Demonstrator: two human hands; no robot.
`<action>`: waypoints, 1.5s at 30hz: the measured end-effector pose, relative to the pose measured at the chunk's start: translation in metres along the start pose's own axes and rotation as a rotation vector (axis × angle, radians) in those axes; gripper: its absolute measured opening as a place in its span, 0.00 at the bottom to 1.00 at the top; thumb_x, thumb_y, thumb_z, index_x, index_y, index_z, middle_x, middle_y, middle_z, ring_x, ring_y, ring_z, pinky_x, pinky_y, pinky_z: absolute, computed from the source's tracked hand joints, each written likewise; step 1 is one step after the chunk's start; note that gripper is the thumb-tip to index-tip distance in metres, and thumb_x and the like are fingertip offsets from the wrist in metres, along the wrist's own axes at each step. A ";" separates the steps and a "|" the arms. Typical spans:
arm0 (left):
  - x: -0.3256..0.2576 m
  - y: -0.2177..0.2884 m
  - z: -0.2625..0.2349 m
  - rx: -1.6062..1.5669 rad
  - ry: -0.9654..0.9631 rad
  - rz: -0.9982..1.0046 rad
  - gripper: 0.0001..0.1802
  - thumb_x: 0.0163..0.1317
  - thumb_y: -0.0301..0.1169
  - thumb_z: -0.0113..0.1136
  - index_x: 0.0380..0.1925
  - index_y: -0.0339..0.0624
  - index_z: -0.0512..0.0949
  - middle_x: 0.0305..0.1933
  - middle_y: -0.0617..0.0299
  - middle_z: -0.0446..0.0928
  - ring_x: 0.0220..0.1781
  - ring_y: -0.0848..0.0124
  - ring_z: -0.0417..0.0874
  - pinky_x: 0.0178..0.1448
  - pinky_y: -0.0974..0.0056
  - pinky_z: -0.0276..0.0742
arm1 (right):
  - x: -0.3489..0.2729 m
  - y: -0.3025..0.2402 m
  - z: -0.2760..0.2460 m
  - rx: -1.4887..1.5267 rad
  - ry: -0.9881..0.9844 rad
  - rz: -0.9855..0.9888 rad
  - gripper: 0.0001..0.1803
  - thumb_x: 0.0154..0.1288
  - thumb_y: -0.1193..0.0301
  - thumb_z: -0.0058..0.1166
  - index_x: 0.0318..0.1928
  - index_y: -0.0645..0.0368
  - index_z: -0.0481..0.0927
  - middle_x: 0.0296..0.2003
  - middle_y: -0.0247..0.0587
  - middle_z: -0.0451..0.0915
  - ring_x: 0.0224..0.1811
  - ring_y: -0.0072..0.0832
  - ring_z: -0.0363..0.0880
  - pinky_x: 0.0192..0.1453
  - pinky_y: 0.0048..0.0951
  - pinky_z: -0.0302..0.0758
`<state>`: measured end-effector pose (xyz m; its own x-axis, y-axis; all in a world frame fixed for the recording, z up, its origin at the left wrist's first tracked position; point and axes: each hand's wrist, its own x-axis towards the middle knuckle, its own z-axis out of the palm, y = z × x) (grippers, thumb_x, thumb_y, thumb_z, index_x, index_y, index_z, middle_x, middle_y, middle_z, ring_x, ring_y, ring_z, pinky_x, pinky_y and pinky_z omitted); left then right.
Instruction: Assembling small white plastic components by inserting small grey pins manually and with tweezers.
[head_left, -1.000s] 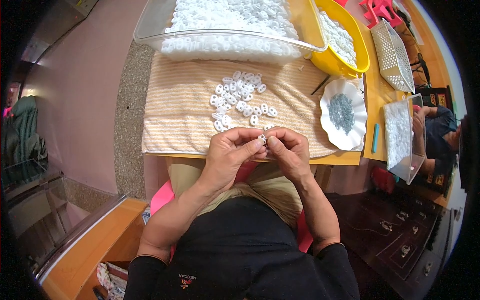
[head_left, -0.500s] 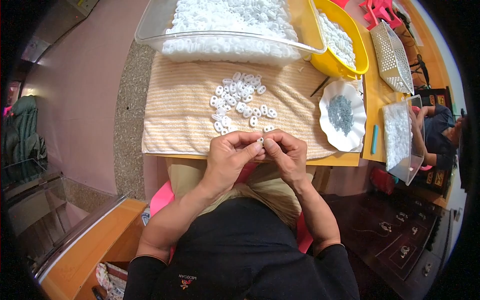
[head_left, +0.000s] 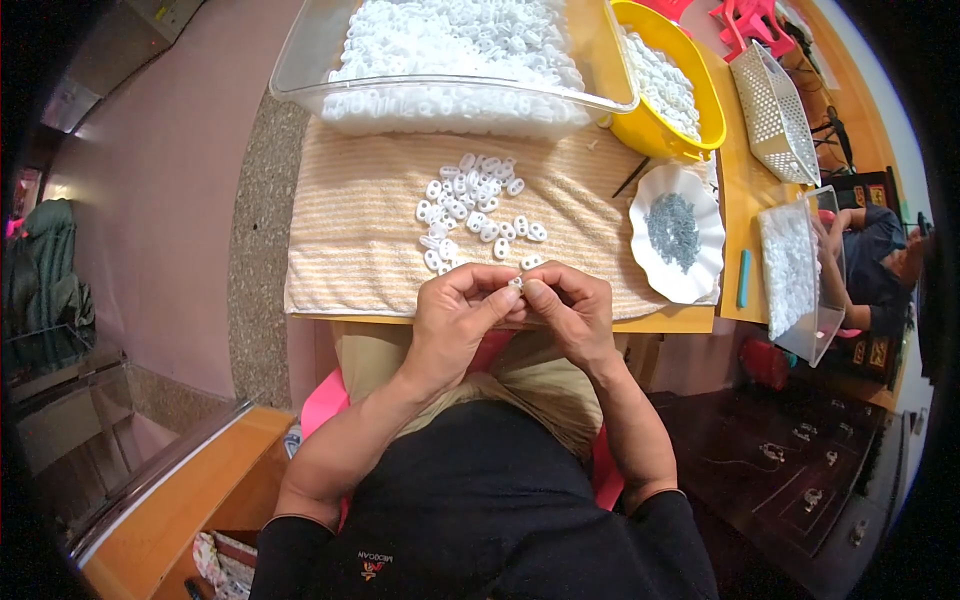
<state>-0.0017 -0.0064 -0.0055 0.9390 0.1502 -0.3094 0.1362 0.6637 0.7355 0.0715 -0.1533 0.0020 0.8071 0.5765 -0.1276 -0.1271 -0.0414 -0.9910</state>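
My left hand [head_left: 462, 305] and my right hand [head_left: 568, 305] meet at the table's front edge. Between their thumbs and fingertips they pinch one small white plastic piece [head_left: 516, 283], mostly covered by the fingers. Just beyond the fingertips lies a loose white two-holed piece [head_left: 531, 262]. A scattered pile of similar white two-holed pieces [head_left: 470, 195] rests on the striped towel [head_left: 350, 220]. Right of the pile, a white wavy-rimmed dish [head_left: 710, 250] holds many tiny grey-blue parts [head_left: 672, 230].
A large clear bin [head_left: 450, 85] full of white pieces stands at the back. Beside it are a yellow basin [head_left: 712, 100], a dark thin tool [head_left: 630, 177] and a white perforated basket [head_left: 775, 115]. Rightward lie a teal stick [head_left: 744, 278] and another clear bin [head_left: 826, 325], near a seated person [head_left: 880, 260].
The whole view has shifted slightly, so the table things sit a little further left and the bin lower. Both hands keep the same pinch on the small white piece.
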 end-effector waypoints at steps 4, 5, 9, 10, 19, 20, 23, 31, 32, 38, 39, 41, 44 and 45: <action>0.000 0.002 0.000 -0.011 -0.012 -0.003 0.11 0.62 0.24 0.60 0.43 0.32 0.77 0.35 0.57 0.81 0.35 0.74 0.82 0.43 0.71 0.81 | 0.001 0.000 -0.003 0.027 -0.022 0.033 0.08 0.67 0.73 0.54 0.40 0.67 0.80 0.31 0.34 0.82 0.34 0.17 0.78 0.41 0.20 0.76; -0.001 0.004 0.001 -0.015 -0.014 -0.012 0.11 0.62 0.24 0.60 0.44 0.32 0.77 0.35 0.57 0.81 0.35 0.74 0.82 0.43 0.70 0.81 | 0.001 0.000 -0.003 0.041 -0.025 0.043 0.09 0.67 0.72 0.54 0.40 0.67 0.80 0.32 0.34 0.82 0.33 0.17 0.78 0.41 0.20 0.76; -0.002 0.006 0.000 -0.028 0.007 -0.026 0.11 0.62 0.23 0.60 0.44 0.32 0.77 0.34 0.58 0.80 0.35 0.73 0.82 0.43 0.70 0.82 | 0.003 -0.009 -0.009 0.120 0.071 0.133 0.09 0.67 0.72 0.55 0.41 0.67 0.80 0.32 0.33 0.80 0.32 0.17 0.77 0.39 0.17 0.74; -0.002 0.006 0.000 -0.031 0.006 -0.025 0.11 0.62 0.23 0.60 0.44 0.32 0.77 0.34 0.58 0.80 0.35 0.73 0.82 0.43 0.70 0.82 | 0.006 -0.009 -0.012 0.117 0.071 0.133 0.09 0.67 0.72 0.55 0.41 0.67 0.80 0.32 0.33 0.80 0.32 0.17 0.77 0.39 0.17 0.74; 0.000 0.004 -0.004 -0.060 0.042 -0.024 0.10 0.62 0.22 0.60 0.43 0.33 0.77 0.35 0.59 0.80 0.35 0.73 0.82 0.44 0.68 0.83 | 0.032 -0.010 -0.019 -0.756 0.121 -0.323 0.07 0.62 0.72 0.56 0.40 0.60 0.79 0.34 0.45 0.78 0.30 0.38 0.79 0.35 0.31 0.75; 0.000 0.005 -0.003 -0.063 0.047 -0.015 0.10 0.62 0.23 0.60 0.43 0.32 0.77 0.34 0.59 0.80 0.34 0.74 0.82 0.44 0.69 0.82 | 0.034 -0.012 -0.017 -0.757 0.120 -0.324 0.07 0.62 0.72 0.56 0.40 0.60 0.79 0.34 0.45 0.78 0.30 0.38 0.79 0.35 0.31 0.75; 0.001 0.005 -0.004 -0.069 0.051 -0.005 0.11 0.62 0.25 0.61 0.43 0.31 0.77 0.33 0.59 0.80 0.33 0.75 0.81 0.43 0.70 0.81 | 0.039 -0.016 -0.014 -1.003 0.112 -0.363 0.09 0.62 0.70 0.55 0.42 0.58 0.78 0.37 0.45 0.78 0.34 0.44 0.80 0.37 0.37 0.75; 0.000 0.007 -0.005 -0.070 0.056 -0.011 0.10 0.61 0.25 0.61 0.41 0.32 0.77 0.32 0.60 0.80 0.32 0.75 0.81 0.42 0.70 0.81 | 0.047 -0.019 -0.015 -1.113 0.040 -0.185 0.08 0.58 0.72 0.57 0.40 0.58 0.78 0.34 0.44 0.79 0.35 0.43 0.79 0.39 0.39 0.74; 0.000 0.007 -0.004 -0.066 0.053 -0.013 0.10 0.61 0.25 0.61 0.41 0.32 0.77 0.32 0.60 0.80 0.32 0.75 0.81 0.42 0.70 0.81 | 0.047 -0.020 -0.015 -1.115 0.041 -0.185 0.08 0.58 0.72 0.57 0.40 0.58 0.78 0.34 0.44 0.79 0.35 0.43 0.79 0.39 0.39 0.74; 0.001 0.007 -0.005 -0.070 0.054 -0.007 0.10 0.61 0.25 0.61 0.41 0.32 0.77 0.33 0.60 0.80 0.32 0.75 0.82 0.42 0.71 0.81 | 0.047 -0.022 -0.015 -1.103 0.039 -0.115 0.10 0.57 0.71 0.59 0.38 0.60 0.76 0.30 0.45 0.80 0.33 0.43 0.79 0.38 0.39 0.74; 0.001 0.007 -0.004 -0.074 0.055 -0.008 0.10 0.61 0.25 0.61 0.41 0.32 0.77 0.33 0.59 0.80 0.32 0.75 0.82 0.42 0.71 0.81 | 0.046 -0.021 -0.017 -1.040 0.054 -0.134 0.11 0.57 0.71 0.59 0.39 0.61 0.76 0.30 0.46 0.80 0.32 0.42 0.79 0.37 0.38 0.74; 0.001 0.007 -0.005 -0.073 0.058 -0.012 0.10 0.61 0.25 0.61 0.42 0.32 0.77 0.33 0.59 0.80 0.32 0.75 0.82 0.42 0.71 0.81 | 0.044 -0.018 -0.020 -0.975 0.068 -0.155 0.11 0.57 0.71 0.60 0.39 0.62 0.77 0.30 0.47 0.80 0.31 0.42 0.79 0.36 0.37 0.74; 0.001 0.007 -0.005 -0.072 0.063 -0.016 0.11 0.61 0.26 0.62 0.42 0.32 0.77 0.33 0.59 0.80 0.32 0.75 0.82 0.41 0.71 0.81 | 0.042 -0.016 -0.025 -0.897 0.065 -0.240 0.12 0.57 0.72 0.60 0.42 0.62 0.78 0.29 0.46 0.79 0.28 0.37 0.77 0.33 0.33 0.73; 0.001 0.007 -0.005 -0.073 0.065 -0.016 0.11 0.61 0.26 0.62 0.42 0.31 0.77 0.33 0.59 0.80 0.32 0.75 0.82 0.41 0.71 0.81 | 0.042 -0.014 -0.027 -0.855 0.056 -0.241 0.12 0.58 0.73 0.60 0.43 0.61 0.79 0.27 0.43 0.78 0.27 0.32 0.76 0.33 0.31 0.72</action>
<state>-0.0016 0.0019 -0.0036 0.9141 0.1846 -0.3610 0.1255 0.7179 0.6847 0.1224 -0.1508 0.0090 0.7864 0.6081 0.1085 0.5053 -0.5323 -0.6792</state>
